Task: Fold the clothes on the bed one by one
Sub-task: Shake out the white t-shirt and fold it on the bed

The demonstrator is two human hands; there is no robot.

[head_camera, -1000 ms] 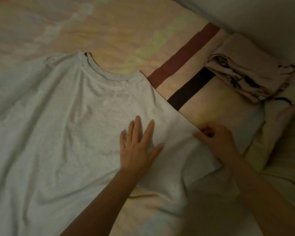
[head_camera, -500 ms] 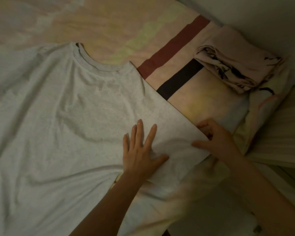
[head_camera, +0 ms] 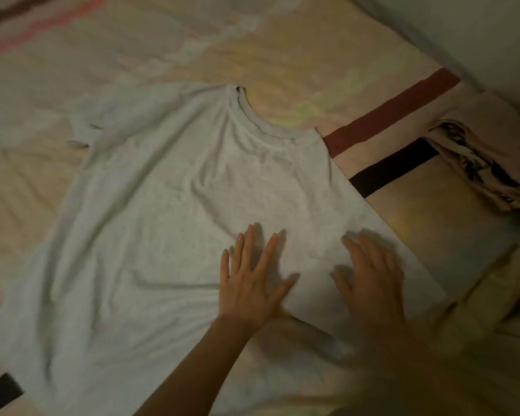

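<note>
Your right hand [head_camera: 370,274] has let go of the folded edge it was pinching half a second ago — now it lies flat on the shirt, fingers straight and a little spread, though motion blur softens its outline. Your left hand [head_camera: 249,283] has hardly moved: it still presses palm-down, fingers spread, just beside the right one, with a strip of cloth between them. Neither hand grips anything.

That reads, in my judgement, as the first side fold being finished and smoothed down. The right side of the T-shirt [head_camera: 162,229] now ends in a straight diagonal edge with no sleeve showing there, so that sleeve looks tucked over or under — I cannot tell which. The far sleeve on the left remains spread out, so the matching fold on that side is likely your next step.

The shirt itself is pale grey, lying flat on the bed [head_camera: 282,40] with its round collar pointing away from you and the hem toward the lower left. Soft creases run across the chest and down the body; the cloth is thin and will shift easily if you drag your palms rather than lift them.

A folded patterned garment [head_camera: 487,163] sits well apart at the right, near the wall — apparently one piece already done.
</note>
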